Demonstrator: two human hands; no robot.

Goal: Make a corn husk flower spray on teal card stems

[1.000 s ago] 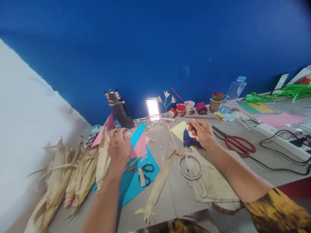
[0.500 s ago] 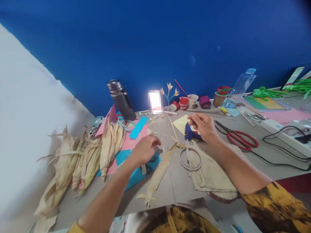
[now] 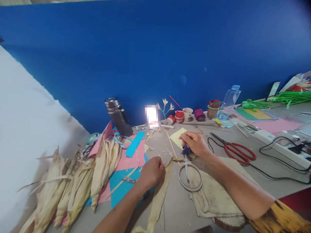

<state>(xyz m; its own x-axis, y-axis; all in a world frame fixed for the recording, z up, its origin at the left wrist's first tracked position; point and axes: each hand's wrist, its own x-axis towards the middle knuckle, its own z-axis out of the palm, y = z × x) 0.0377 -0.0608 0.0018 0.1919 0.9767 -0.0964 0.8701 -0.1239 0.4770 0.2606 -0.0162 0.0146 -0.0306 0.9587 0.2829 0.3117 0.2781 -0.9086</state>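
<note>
My left hand (image 3: 152,171) is over the blue paper (image 3: 115,184), fingers curled together beside a long dry husk strip (image 3: 160,197); anything in its grip is too small to make out. My right hand (image 3: 194,144) hangs over the dark blue glue gun (image 3: 186,150), thumb and fingers pinched; what they hold, if anything, cannot be made out. A clear stick extends from the glue gun toward a grey ring (image 3: 190,188) on a folded cloth (image 3: 218,194). Small scissors (image 3: 128,180) rest on the blue paper, left of my left hand.
Dry corn husks (image 3: 104,168) pile up at the left, with a dark flask (image 3: 119,118) behind. Red-handled scissors (image 3: 239,153) and a white power strip (image 3: 284,147) with black cables lie right. Paint jars, a paper cup (image 3: 187,114) and a plastic bottle (image 3: 228,102) stand at the back.
The view has tilted up. My left hand has moved right toward the husk strip and its fingers have closed more, uncovering the small scissors. My right hand now covers more of the glue gun.
</note>
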